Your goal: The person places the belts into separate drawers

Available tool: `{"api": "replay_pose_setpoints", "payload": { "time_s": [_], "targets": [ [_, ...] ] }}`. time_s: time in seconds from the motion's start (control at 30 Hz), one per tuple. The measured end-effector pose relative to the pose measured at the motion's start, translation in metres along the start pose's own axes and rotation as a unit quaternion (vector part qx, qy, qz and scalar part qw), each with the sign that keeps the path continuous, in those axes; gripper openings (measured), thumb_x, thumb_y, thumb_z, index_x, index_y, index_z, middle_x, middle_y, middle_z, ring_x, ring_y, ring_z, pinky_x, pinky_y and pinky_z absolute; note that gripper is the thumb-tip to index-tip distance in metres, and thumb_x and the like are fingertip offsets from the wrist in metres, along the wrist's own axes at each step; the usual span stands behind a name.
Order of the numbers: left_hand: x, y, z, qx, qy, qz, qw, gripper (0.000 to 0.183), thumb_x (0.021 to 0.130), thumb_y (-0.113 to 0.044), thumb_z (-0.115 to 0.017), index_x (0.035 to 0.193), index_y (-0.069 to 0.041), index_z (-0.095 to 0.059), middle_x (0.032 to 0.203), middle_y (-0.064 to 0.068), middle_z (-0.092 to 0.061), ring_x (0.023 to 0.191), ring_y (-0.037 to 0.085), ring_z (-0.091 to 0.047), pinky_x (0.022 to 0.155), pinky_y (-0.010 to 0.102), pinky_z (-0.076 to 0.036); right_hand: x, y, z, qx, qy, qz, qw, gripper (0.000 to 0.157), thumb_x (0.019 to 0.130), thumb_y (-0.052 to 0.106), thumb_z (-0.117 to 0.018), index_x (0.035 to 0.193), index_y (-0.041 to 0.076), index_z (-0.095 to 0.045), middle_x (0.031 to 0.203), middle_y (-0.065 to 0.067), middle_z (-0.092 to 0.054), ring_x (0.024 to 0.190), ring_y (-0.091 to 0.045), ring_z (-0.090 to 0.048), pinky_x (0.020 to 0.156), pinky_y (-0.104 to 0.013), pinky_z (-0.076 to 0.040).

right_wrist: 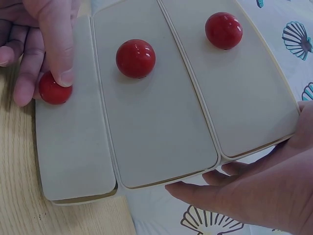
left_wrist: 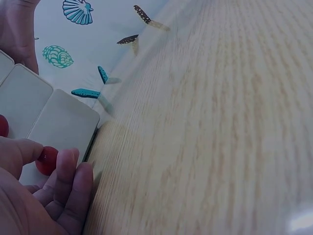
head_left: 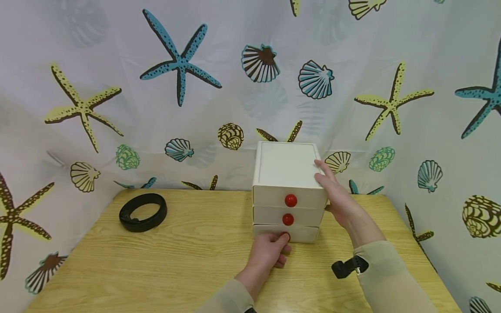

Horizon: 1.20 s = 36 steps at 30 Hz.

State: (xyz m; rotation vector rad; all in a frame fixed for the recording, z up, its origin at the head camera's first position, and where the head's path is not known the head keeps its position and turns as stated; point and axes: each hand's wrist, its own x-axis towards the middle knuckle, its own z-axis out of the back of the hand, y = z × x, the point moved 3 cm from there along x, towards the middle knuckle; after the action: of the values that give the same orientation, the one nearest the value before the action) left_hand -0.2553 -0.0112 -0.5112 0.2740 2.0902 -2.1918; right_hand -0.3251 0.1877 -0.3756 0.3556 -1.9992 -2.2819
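Note:
A white three-drawer box [head_left: 288,163] stands on the wooden table, each drawer front bearing a round red knob. At the bottom drawer [head_left: 304,234], my left hand [head_left: 265,253] pinches the red knob [left_wrist: 47,161] between thumb and finger, its other fingers below. The right hand [head_left: 344,203] lies against the box's right side, with fingertips reaching over the top edge. In the right wrist view, several fingers of it touch the side near the middle drawer [right_wrist: 156,132] and top drawer [right_wrist: 239,103]. All three fronts look nearly even with one another.
On the left of the table [head_left: 188,252] lies a black ring-shaped object [head_left: 143,213]. A white curtain [head_left: 211,117] printed with shells and starfish hangs behind and on both sides. A black wrist strap [head_left: 349,266] is worn over the right sleeve.

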Motion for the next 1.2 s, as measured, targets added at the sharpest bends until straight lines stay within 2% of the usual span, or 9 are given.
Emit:
{"api": "replay_pose_setpoints", "payload": {
  "time_s": [0.4,0.77,1.2],
  "targets": [
    [-0.01,0.005,-0.002,-0.003,0.003,0.013,0.9999,0.033,0.11,-0.026,-0.072,0.103,0.007,-0.077,0.082,0.008,-0.077,0.054,0.012,-0.059,0.051,0.027,-0.056,0.001,-0.003,0.002,0.003,-0.001,-0.011,1.0,0.065,0.118,0.048,-0.038,0.176,0.045,-0.008,0.183,-0.006,0.014,0.166,-0.044,0.002,0.122,-0.083,-0.015],
    [-0.024,0.007,-0.001,-0.007,0.01,0.011,0.9999,0.034,0.11,-0.027,-0.072,0.104,0.006,-0.077,0.084,0.008,-0.078,0.054,0.012,-0.059,0.052,0.028,-0.057,0.001,-0.001,0.002,0.003,0.001,-0.004,1.0,0.065,0.118,0.048,-0.037,0.176,0.045,-0.008,0.183,-0.006,0.013,0.166,-0.045,0.002,0.121,-0.084,-0.015],
    [-0.035,0.01,0.0,-0.015,0.024,0.031,0.9991,0.034,0.111,-0.029,-0.07,0.111,0.004,-0.077,0.087,0.006,-0.079,0.058,0.014,-0.062,0.056,0.03,-0.059,0.0,0.001,0.0,0.003,0.004,-0.004,1.0,0.065,0.118,0.047,-0.038,0.176,0.044,-0.008,0.183,-0.007,0.013,0.165,-0.044,0.001,0.121,-0.083,-0.016]
  ]
}}
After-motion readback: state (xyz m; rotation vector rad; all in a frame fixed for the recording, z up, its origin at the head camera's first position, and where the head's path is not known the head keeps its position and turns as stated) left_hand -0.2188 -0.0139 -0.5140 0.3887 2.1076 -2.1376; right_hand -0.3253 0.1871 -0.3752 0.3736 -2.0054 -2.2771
